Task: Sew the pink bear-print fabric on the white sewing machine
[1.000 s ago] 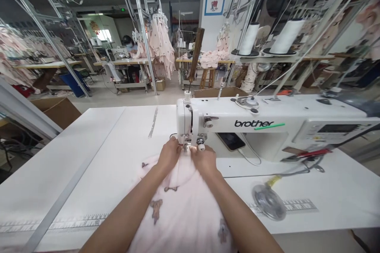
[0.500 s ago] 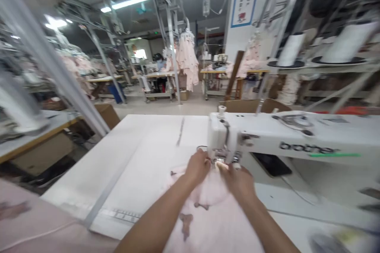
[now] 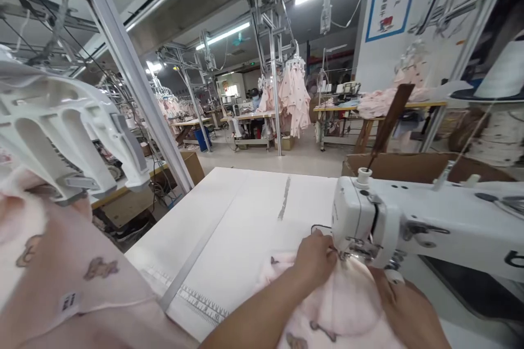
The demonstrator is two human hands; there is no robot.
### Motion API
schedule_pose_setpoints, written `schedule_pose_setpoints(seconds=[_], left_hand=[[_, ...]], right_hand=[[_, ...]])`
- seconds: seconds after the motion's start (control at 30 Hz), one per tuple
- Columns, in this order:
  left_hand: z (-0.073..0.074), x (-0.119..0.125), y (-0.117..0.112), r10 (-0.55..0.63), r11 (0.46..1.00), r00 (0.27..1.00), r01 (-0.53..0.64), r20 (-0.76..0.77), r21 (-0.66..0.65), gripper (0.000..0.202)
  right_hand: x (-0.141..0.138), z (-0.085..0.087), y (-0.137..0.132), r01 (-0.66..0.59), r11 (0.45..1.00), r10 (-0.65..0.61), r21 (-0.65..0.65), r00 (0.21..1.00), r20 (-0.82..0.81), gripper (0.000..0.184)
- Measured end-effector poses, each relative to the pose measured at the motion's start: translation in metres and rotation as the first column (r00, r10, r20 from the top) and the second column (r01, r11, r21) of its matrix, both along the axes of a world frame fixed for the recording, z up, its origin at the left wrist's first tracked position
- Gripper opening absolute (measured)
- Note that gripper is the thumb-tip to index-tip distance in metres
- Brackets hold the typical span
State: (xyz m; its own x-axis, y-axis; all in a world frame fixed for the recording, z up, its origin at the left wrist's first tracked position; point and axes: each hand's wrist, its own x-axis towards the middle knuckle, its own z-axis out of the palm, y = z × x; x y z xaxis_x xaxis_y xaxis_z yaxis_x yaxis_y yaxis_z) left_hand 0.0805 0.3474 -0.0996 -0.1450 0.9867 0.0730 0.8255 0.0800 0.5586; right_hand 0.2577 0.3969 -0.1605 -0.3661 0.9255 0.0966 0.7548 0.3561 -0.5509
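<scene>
Pink garment (image 3: 347, 305) at needle, left hand (image 3: 314, 257) pinching, right hand (image 3: 403, 311) flat

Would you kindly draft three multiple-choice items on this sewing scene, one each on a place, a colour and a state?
1. Where is the left hand?
A. On the pink fabric beside the needle area
B. On the cardboard box
C. On the hanger

2. What colour is the sewing machine?
A. Black
B. White
C. Green

3. How does the right hand lie?
A. Raised in the air
B. Resting on the fabric
C. Gripping scissors

Answers: 1 A, its fingers press the cloth by the presser foot; 2 B, its body is white; 3 B, it lies against the cloth.
</scene>
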Motion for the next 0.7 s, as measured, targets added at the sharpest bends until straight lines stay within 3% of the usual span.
schedule_pose_setpoints(seconds=[0.3,0.5,0.7], left_hand=[[-0.006,-0.003,-0.002,-0.039,0.999,0.999,0.039,0.03,0.019,0.028],[-0.012,-0.006,0.001,-0.05,0.998,0.998,0.048,0.046,0.044,0.023],[-0.009,-0.004,-0.001,-0.046,0.997,0.998,0.044,0.036,0.069,0.022]], right_hand=[[-0.004,0.016,-0.004,0.003,1.0,-0.003,-0.008,0.995,0.104,0.068],[-0.002,0.015,0.0,-0.025,0.995,0.036,-0.097,0.992,0.118,0.071],[0.001,0.011,0.002,-0.108,0.994,0.108,-0.033,0.994,-0.014,0.058]])
